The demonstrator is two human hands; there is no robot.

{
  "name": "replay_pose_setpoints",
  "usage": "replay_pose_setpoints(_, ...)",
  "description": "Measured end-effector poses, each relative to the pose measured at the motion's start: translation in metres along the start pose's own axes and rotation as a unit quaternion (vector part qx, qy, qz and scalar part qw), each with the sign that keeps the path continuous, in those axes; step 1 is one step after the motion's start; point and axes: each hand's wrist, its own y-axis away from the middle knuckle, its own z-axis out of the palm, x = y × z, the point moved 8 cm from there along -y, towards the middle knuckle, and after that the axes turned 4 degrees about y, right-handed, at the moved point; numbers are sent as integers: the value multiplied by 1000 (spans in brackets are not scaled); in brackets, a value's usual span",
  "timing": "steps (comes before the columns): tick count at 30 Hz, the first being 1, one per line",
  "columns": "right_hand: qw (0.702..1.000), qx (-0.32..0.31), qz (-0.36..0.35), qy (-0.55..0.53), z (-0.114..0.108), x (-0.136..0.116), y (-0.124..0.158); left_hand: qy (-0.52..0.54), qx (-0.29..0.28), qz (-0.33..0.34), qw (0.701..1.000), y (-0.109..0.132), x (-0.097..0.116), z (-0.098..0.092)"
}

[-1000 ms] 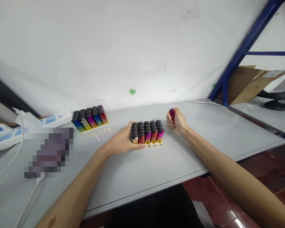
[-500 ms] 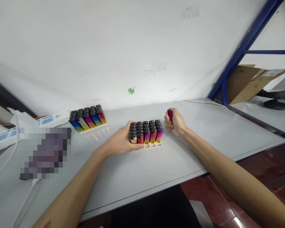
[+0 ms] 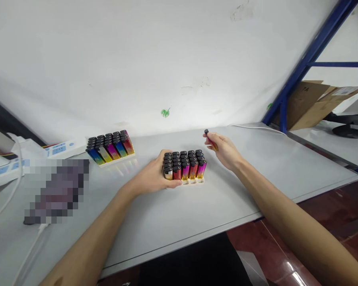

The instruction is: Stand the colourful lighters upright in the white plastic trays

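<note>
My left hand is wrapped round the left end of a pale tray packed with upright lighters. Black tops cap their shiny bodies in red, pink, purple and gold. To the right of that tray and slightly above the table, my right hand grips a single lighter. It is tilted, its black top pointing up and left, and fingers cover part of its body. A second tray, filled with more lighters, stands farther back on the left, apart from both hands.
Power strips and a blurred-out dark device with a white cable lie at the left. The wall closes off the back of the grey table. At right are a blue metal frame and cardboard boxes.
My right hand has turned and loosened from a fist to a finger grip, so its lighter now leans left and shows more of its body. My left hand keeps its place on the tray.
</note>
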Motion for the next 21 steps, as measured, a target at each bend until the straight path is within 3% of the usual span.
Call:
replay_pose_setpoints(5, 994, -42, -96, 40, -2, -30, 9, 2, 25, -3, 1000, -2, -4, -1)
replay_pose_setpoints(11, 981, -13, -183, 58, 2, -53, 26, 4, 68, -19, 997, -7, -12, -3)
replay_pose_setpoints(15, 952, 17, -279, 125, 19, -66, 49, 20, 60, -22, 998, -7, -13, 0)
replay_pose_setpoints(21, 892, -56, -366, 258, 53, -65, 74, 12, 49, -30, 998, -6, -13, 1)
